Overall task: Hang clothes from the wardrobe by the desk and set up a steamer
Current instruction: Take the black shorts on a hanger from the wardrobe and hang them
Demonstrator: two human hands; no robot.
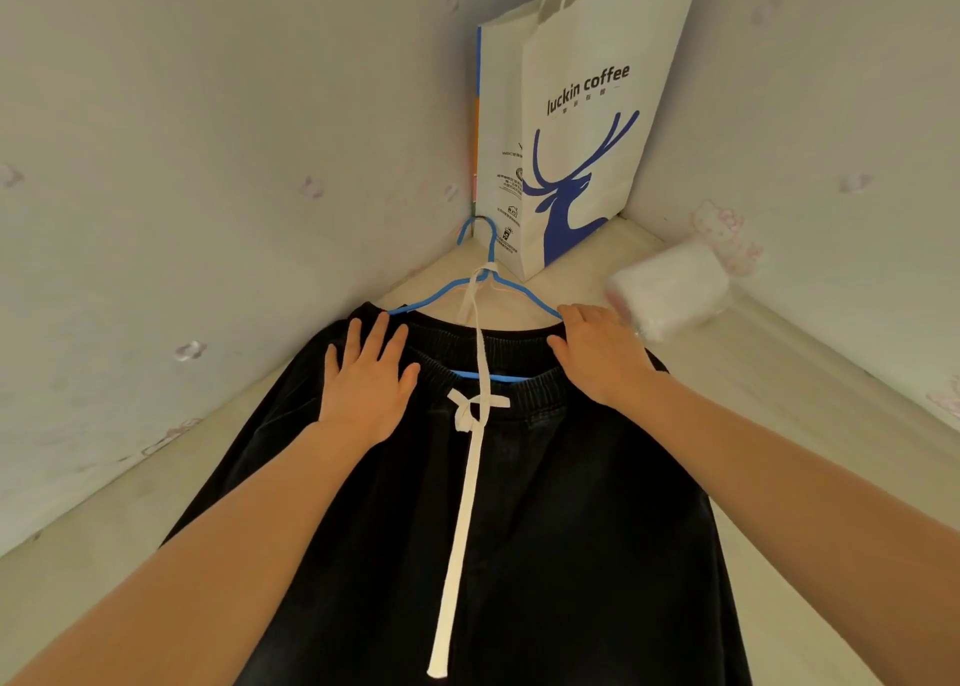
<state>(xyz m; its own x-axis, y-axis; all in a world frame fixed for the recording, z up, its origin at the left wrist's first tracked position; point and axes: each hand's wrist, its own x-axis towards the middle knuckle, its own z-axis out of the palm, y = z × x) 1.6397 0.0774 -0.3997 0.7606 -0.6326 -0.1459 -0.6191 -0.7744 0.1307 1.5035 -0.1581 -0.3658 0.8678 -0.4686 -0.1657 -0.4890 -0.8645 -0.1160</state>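
Head view: both hands, left (366, 394) flat, right (597, 358) seemingly gripping, on black trousers (545, 529).

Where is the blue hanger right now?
The blue hanger lies at centre, inside the black pants' waistband, its hook toward the paper bag in the corner.

black trousers (519, 503) on blue hanger (483, 290), both hands (369, 384) flat on waistband
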